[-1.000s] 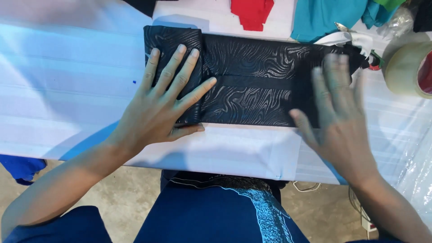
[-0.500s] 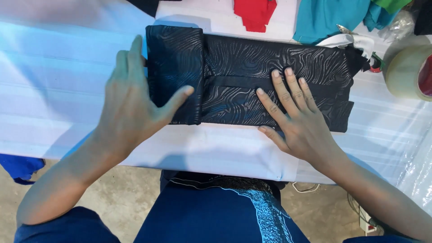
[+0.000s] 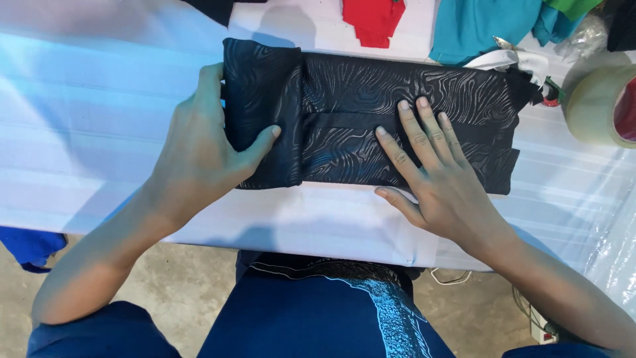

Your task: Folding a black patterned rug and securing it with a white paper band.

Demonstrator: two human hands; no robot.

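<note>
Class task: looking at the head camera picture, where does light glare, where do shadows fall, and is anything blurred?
Head view: bluish glare washes the table cover at left; shadows sit beneath both forearms; the black cloth shows its sheen sharply; the tape roll at the right edge looks soft.

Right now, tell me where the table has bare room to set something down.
Widest bare stretch: the white table beyond the left hand. A narrow strip runs along the near edge, below the black folded garment. The far right is crowded: red cloth, teal cloth, tape roll.
</note>
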